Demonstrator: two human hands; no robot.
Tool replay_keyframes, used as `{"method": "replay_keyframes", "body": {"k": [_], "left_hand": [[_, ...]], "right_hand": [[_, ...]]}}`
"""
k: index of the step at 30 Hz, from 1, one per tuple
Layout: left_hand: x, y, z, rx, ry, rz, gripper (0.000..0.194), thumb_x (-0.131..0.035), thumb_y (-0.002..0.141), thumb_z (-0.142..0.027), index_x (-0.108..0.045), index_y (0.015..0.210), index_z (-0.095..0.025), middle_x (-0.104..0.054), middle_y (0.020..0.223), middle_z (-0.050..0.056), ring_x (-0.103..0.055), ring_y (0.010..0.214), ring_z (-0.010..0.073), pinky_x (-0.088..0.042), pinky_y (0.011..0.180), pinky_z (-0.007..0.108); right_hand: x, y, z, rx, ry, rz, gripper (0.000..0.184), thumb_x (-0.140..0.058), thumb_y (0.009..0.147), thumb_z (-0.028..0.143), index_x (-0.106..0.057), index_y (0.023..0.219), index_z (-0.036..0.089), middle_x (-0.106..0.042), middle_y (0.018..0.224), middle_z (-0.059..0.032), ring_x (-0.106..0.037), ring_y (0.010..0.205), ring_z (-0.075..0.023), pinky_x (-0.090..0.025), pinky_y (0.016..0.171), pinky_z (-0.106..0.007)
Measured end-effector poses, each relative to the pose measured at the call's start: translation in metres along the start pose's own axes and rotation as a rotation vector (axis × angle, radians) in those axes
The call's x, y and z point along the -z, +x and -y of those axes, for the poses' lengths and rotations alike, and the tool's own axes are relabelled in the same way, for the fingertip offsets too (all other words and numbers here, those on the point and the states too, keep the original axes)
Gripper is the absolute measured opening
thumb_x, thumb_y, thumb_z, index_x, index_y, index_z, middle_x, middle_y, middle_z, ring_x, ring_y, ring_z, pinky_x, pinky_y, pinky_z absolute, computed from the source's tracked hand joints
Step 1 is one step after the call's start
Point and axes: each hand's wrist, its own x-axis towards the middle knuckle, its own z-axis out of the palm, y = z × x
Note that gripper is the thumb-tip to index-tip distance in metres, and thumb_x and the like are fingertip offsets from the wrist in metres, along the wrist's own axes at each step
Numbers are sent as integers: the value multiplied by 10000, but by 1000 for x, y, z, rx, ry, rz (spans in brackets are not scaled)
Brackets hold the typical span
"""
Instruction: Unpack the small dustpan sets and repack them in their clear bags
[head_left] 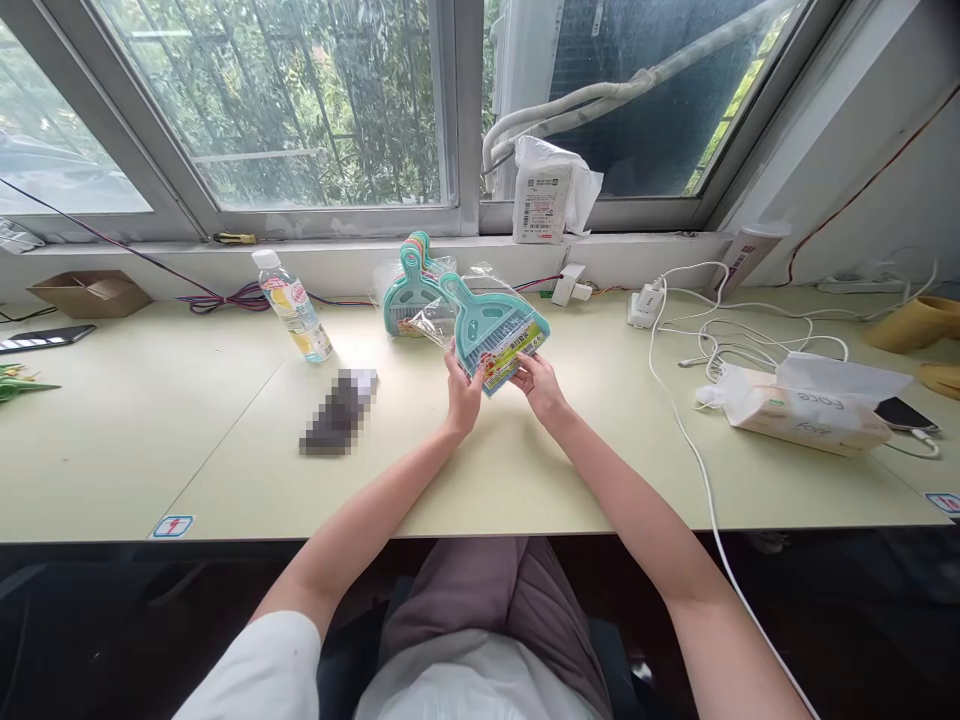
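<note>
A teal mini dustpan-and-brush set point(491, 330) in clear plastic wrap, with a yellow-green label at its lower edge, is held up over the pale green table point(225, 450). My left hand point(463, 393) grips its lower left corner. My right hand point(538, 385) pinches the label edge at the lower right. Behind it, a stack of similar wrapped sets point(410, 290) leans near the wall.
A water bottle point(294, 308) stands left of the stack, a blurred dark object point(339, 412) lies nearer. A tissue pack point(806, 405), white cables point(720, 330), a charger and a phone lie at the right. A cardboard box point(90, 292) and a white bag point(547, 190) sit by the window.
</note>
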Motion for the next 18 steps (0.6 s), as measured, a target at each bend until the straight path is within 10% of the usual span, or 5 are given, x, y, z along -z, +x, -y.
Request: {"method": "replay_keyframes", "body": {"k": [18], "left_hand": [[0,-9,4,-391,186,221,665,-465,906,-484,-116,1452,-337,-258,1529,120,-293,1407,241,-306,1120,472]], "right_hand": [[18,9,21,51,35,-152,294,-669,730,456,-615,895,219,-675,832,3,-651,673,-136,-584,631,-272]]}}
